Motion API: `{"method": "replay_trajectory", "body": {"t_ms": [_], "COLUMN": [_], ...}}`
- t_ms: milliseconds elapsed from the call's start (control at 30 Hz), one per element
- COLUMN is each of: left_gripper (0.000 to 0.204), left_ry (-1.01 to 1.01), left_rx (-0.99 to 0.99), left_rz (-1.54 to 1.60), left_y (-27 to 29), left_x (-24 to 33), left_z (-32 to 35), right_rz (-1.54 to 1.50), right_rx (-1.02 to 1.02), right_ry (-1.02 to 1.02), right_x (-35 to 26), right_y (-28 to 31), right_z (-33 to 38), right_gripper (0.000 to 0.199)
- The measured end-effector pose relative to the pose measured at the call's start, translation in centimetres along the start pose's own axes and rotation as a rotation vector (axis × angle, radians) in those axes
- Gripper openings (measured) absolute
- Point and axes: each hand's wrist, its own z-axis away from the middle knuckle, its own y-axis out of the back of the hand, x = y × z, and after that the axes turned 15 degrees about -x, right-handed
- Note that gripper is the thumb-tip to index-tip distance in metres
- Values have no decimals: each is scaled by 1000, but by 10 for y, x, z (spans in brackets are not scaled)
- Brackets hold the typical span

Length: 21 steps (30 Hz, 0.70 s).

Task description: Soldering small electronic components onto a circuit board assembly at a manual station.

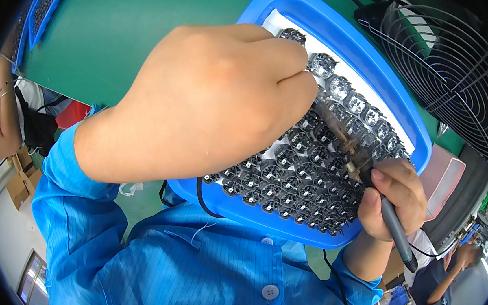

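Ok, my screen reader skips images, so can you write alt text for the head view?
A right hand holds a dark pen-shaped soldering iron over rows of small round black components in a blue plastic tray, while the left hand pinches near its tip. A black wire fan guard stands on the right.

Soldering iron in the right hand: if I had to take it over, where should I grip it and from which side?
Grip the soldering iron on its dark grey handle, where the right hand holds it now, never the brownish metal tip resting on the small black parts in the blue tray. Come from the lower right, where the handle and cord stick out beyond the tray rim; the left hand blocks the other side.
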Motion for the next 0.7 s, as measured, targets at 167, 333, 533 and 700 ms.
{"method": "replay_trajectory", "body": {"t_ms": [167,333,533,700], "left_gripper": [34,34,31,32], "left_ry": [-11,-6,-1,20], "left_rx": [-6,-19,-6,16], "left_rz": [-2,9,-16,-23], "left_y": [-1,-1,-1,0], "left_x": [0,1,0,2], "left_z": [1,3,3,3], "right_rz": [-22,-34,-41,-33], "right_rx": [27,-9,-39,9], "right_ry": [4,30,24,28], "right_x": [3,3,2,5], "right_y": [-3,-1,0,-1], "right_z": [0,0,1,1], "right_gripper": [19,19,21,18]}}
